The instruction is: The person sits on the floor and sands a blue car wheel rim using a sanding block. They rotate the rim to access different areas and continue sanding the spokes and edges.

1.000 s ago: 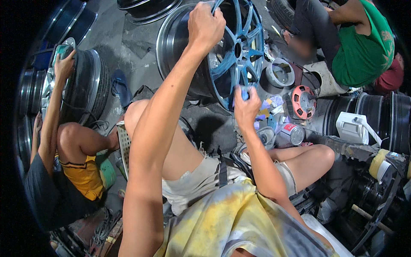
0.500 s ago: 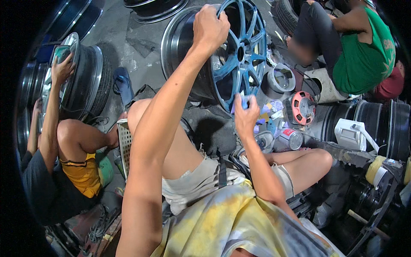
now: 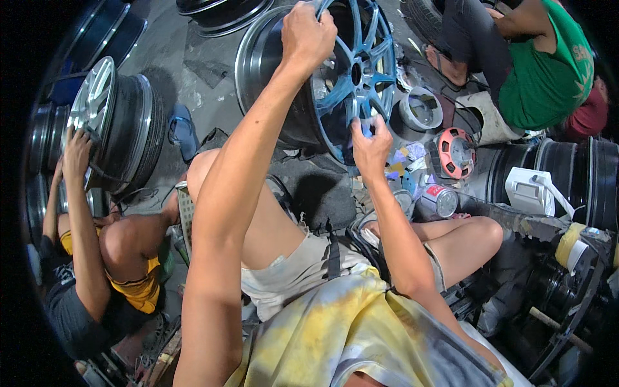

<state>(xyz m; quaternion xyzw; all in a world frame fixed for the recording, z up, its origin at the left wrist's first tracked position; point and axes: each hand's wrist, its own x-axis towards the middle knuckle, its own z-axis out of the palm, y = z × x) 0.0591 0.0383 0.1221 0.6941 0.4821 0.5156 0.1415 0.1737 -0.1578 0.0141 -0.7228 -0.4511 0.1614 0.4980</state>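
A blue-streaked multi-spoke wheel rim (image 3: 336,97) stands upright before me, its spoked face turned to the right. My left hand (image 3: 309,37) is closed around the top of its outer edge. Lower down, my right hand (image 3: 372,145) pinches a small folded piece of sandpaper (image 3: 367,126), whitish and purple, at the lower spokes. The fingers hide most of that piece, and I cannot tell how firmly it touches the metal.
Purple and yellow scraps (image 3: 394,166), a tin can (image 3: 438,201), a white bucket (image 3: 420,109) and a red round reel (image 3: 456,153) lie to the right. A co-worker's hand (image 3: 77,147) works on another wheel (image 3: 97,106) at left. Someone in a green top (image 3: 541,84) sits at far right.
My right hand has moved up a little along the lower spokes with the sandpaper. My left hand keeps its hold. At left, the co-worker's hand has come down the other wheel.
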